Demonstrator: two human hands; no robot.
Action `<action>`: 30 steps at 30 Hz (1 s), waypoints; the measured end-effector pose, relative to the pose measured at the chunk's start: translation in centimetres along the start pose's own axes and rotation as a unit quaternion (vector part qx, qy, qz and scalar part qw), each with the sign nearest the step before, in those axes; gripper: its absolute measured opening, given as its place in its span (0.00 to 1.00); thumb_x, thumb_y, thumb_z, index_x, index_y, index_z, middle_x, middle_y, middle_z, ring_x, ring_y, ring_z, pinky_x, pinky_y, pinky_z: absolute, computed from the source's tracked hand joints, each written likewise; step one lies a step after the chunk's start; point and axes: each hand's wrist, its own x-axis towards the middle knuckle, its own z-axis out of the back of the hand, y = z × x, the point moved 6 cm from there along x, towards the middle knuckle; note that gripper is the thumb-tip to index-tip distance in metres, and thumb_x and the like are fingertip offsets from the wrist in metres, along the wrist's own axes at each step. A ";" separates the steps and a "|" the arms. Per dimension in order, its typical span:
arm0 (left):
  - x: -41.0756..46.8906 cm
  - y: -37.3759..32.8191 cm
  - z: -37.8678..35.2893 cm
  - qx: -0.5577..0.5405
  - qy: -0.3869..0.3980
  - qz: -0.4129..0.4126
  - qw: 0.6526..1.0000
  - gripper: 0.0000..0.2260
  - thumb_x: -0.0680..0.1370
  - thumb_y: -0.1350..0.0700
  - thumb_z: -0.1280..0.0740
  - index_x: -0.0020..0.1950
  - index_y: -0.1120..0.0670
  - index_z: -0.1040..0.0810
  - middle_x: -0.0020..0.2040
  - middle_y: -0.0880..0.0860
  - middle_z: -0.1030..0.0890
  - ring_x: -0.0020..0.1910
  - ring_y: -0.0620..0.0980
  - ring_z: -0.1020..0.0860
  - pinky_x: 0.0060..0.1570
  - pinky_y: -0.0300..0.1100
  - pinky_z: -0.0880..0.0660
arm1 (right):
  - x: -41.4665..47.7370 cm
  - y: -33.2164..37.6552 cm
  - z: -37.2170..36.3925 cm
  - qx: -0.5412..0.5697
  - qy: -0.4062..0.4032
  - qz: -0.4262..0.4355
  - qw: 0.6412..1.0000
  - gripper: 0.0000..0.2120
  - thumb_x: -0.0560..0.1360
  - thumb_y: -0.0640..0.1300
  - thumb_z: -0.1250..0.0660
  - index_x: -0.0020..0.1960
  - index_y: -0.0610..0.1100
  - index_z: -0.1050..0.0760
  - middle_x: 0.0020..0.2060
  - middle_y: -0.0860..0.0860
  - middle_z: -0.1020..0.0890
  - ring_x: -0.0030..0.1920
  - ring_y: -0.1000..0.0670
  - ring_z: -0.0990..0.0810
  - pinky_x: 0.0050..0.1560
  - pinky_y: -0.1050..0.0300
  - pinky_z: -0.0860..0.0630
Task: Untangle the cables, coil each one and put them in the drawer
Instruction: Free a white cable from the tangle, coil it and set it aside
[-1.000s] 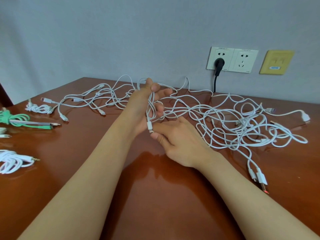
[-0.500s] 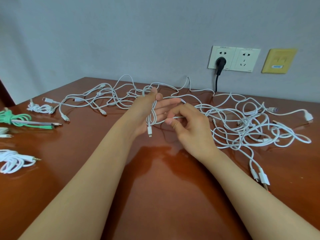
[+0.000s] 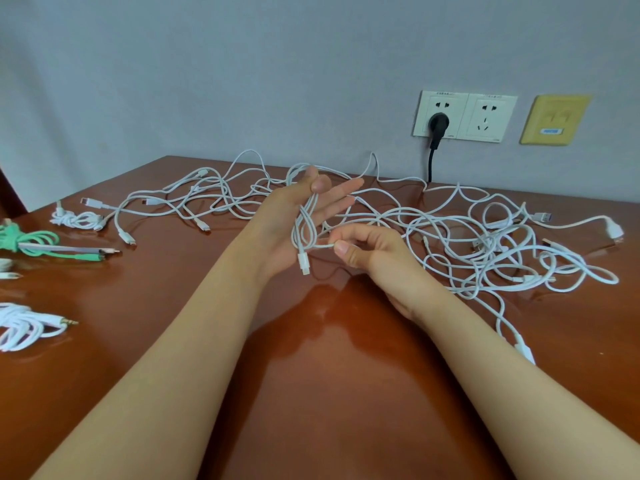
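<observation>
Coiling looks to be the step in hand, by my reading. At frame centre the left hand (image 3: 277,220) has its fingers stretched out flat, with a few loops of one white cable (image 3: 300,221) hanging round the palm and the thumb pinning them at the top. The cable's connector (image 3: 304,263) dangles below the palm. Just right of it, the right hand (image 3: 375,254) pinches the same cable between thumb and forefinger, the other fingers curled. I count three bundles along the left edge that look finished: a green coil (image 3: 31,240), a white coil (image 3: 17,325) in the lower left, and a small white bundle (image 3: 74,219) further up. Most of the work remains, I judge: the tangle (image 3: 485,244) sprawls across the table (image 3: 311,393) from upper left to the right edge, and I see no drawer anywhere in frame.
</observation>
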 end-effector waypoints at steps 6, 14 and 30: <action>0.2 0.8 -0.6 0.021 -0.013 -0.007 1.000 0.19 0.84 0.54 0.52 0.33 0.53 0.37 0.44 0.50 0.16 0.49 0.46 0.19 0.51 0.40 0.24 | 0.0 0.1 -0.2 -0.004 0.007 0.000 1.000 0.12 0.75 0.33 0.36 0.39 0.47 0.22 0.31 0.54 0.20 0.34 0.58 0.23 0.41 0.67 0.26; 0.4 1.4 0.0 0.036 -0.070 0.016 0.997 0.18 0.83 0.53 0.49 0.34 0.57 0.35 0.37 0.56 0.16 0.38 0.47 0.16 0.36 0.39 0.19 | -0.1 0.7 0.2 -0.076 -0.019 0.045 0.996 0.12 0.72 0.32 0.31 0.36 0.47 0.22 0.27 0.58 0.21 0.32 0.62 0.25 0.38 0.71 0.29; 0.0 2.2 0.7 0.497 -0.097 0.072 0.860 0.15 0.75 0.68 0.48 0.32 0.57 0.30 0.24 0.54 0.26 0.23 0.52 0.25 0.25 0.40 0.28 | -1.1 2.4 -1.3 -0.324 -0.037 0.159 0.932 0.23 0.61 0.42 0.26 0.40 0.52 0.42 0.37 0.55 0.28 0.34 0.49 0.27 0.36 0.53 0.32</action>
